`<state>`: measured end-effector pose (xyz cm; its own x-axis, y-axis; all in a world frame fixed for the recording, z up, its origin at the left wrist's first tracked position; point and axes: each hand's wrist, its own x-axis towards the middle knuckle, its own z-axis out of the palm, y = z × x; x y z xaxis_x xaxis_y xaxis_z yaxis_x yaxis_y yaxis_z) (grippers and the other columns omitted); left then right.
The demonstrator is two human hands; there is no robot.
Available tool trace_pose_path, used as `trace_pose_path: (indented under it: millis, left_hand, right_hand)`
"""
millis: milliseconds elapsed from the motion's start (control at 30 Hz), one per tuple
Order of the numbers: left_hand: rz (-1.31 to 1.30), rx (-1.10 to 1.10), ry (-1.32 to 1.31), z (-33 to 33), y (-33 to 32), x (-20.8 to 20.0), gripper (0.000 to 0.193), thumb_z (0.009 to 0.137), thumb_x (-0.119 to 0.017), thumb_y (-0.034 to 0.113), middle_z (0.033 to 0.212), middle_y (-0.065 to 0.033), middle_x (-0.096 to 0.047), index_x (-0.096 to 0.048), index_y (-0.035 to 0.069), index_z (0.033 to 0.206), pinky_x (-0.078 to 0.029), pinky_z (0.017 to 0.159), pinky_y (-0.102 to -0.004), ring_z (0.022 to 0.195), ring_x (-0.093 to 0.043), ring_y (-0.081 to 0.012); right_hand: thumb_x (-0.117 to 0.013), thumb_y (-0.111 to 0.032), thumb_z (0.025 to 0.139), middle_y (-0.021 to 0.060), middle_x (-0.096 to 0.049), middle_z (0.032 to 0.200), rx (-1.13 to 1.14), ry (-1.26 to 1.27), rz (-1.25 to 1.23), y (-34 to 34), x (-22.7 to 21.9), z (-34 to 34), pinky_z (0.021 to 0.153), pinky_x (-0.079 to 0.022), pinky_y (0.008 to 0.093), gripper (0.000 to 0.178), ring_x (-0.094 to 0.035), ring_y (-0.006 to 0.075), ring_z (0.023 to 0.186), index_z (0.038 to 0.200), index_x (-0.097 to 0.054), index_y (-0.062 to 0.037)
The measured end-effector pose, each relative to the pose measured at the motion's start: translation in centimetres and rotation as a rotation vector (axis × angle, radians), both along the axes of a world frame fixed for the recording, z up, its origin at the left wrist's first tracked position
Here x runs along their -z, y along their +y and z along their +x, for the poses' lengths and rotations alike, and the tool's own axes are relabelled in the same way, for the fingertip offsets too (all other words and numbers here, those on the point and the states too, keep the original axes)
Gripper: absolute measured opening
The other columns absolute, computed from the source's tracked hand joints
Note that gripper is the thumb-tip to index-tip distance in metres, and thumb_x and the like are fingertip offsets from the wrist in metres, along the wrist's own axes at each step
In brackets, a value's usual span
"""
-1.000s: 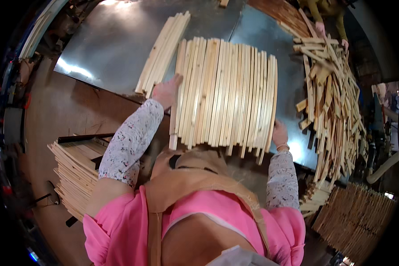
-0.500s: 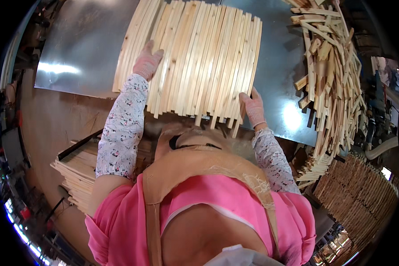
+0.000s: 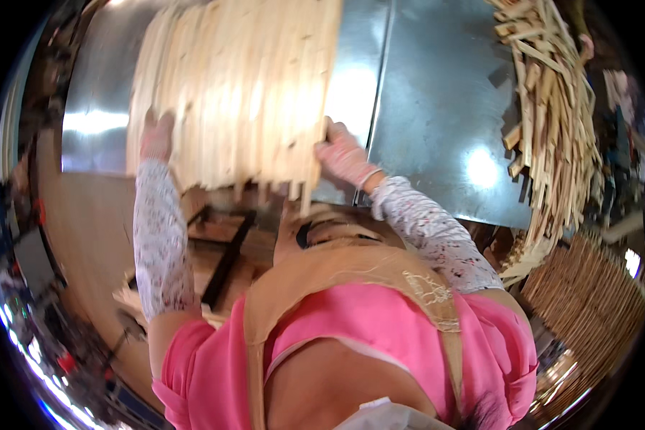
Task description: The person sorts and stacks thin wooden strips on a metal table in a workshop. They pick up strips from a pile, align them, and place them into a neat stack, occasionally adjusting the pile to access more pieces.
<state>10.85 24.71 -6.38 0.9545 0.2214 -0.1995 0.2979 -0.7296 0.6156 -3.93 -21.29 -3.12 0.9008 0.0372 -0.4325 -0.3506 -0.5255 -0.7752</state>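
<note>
A broad row of pale wooden strips [image 3: 244,93] lies side by side on the shiny metal tabletop, slightly blurred. Their near ends are uneven, and a few stick out toward me. On the left part of the row rests my left hand [image 3: 157,136] in a pinkish glove, thumb apart from the fingers, open. My right hand [image 3: 346,154], gloved alike, presses against the row's right edge near its front corner. Its thumb and fingers are apart, with the fingertips partly hidden at the edge strip.
A loose heap of wooden sticks [image 3: 552,122] lies at the table's right end. Below it at the right stands a large stack of strips [image 3: 588,294]. A seam crosses the metal tabletop [image 3: 437,122]. Under the near left edge are a dark bar [image 3: 228,258] and more boards.
The row of strips has slid left across the tabletop, with both hands moving along with it. More bare metal shows to its right, and the dark bar below is more exposed.
</note>
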Motion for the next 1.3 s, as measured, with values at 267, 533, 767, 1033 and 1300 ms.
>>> trace_pose_path:
  millis: [267,533,767,1033,1300]
  left_hand:
    - [0.699,-0.025,0.286,0.0,10.9,-3.5,0.088,0.104,-0.048,0.064,0.153,-0.0254,-0.060,-0.042,0.001,0.164,-0.047,0.118,-0.0456,0.140,-0.058,-0.0430]
    - [0.782,-0.120,0.085,-3.2,-4.2,-5.1,0.075,0.107,-0.053,0.051,0.160,-0.0276,-0.049,-0.046,-0.003,0.158,-0.040,0.123,-0.0436,0.148,-0.049,-0.0404]
    - [0.398,0.237,-0.144,-10.2,-38.1,-6.6,0.065,0.103,-0.068,0.030,0.155,-0.0255,-0.054,-0.048,0.001,0.157,-0.038,0.125,-0.0451,0.145,-0.051,-0.0387]
    - [-0.170,0.968,-0.221,-15.0,-81.7,-1.4,0.067,0.099,-0.068,0.033,0.154,-0.0235,-0.057,-0.052,-0.001,0.155,-0.042,0.122,-0.0457,0.139,-0.057,-0.0399]
    - [-0.626,0.905,0.310,-16.1,-104.3,0.5,0.091,0.099,-0.065,0.056,0.156,-0.0275,-0.055,-0.038,-0.004,0.162,-0.040,0.121,-0.0429,0.144,-0.053,-0.0411]
  right_hand:
    - [-0.069,-0.044,0.092,0.0268,-0.058,0.150,-0.358,0.038,0.006,11.0,-0.1,1.3,0.116,-0.045,0.0513,0.074,-0.059,0.0465,0.131,0.151,-0.051,-0.0032]
    - [-0.058,-0.035,0.098,0.0277,-0.056,0.152,-0.206,-0.056,-0.069,-10.3,-0.1,-1.0,0.123,-0.040,0.0475,0.068,-0.054,0.0439,0.141,0.156,-0.049,-0.0002]
    - [-0.074,-0.035,0.086,0.0262,-0.075,0.101,1.012,-0.477,-0.869,-55.7,-3.1,-15.7,0.091,-0.058,0.0529,0.050,-0.071,0.0460,0.097,0.121,-0.073,0.0010]
    - [-0.059,-0.047,0.099,0.0199,-0.070,0.130,0.588,-0.035,-1.076,-78.8,-1.2,-19.3,0.106,-0.051,0.0504,0.053,-0.064,0.0403,0.123,0.134,-0.070,-0.0076]
    - [-0.057,-0.052,0.102,0.0165,-0.055,0.159,0.575,-0.178,-1.272,-86.6,7.8,-12.5,0.122,-0.041,0.0495,0.067,-0.051,0.0397,0.145,0.156,-0.053,-0.0129]
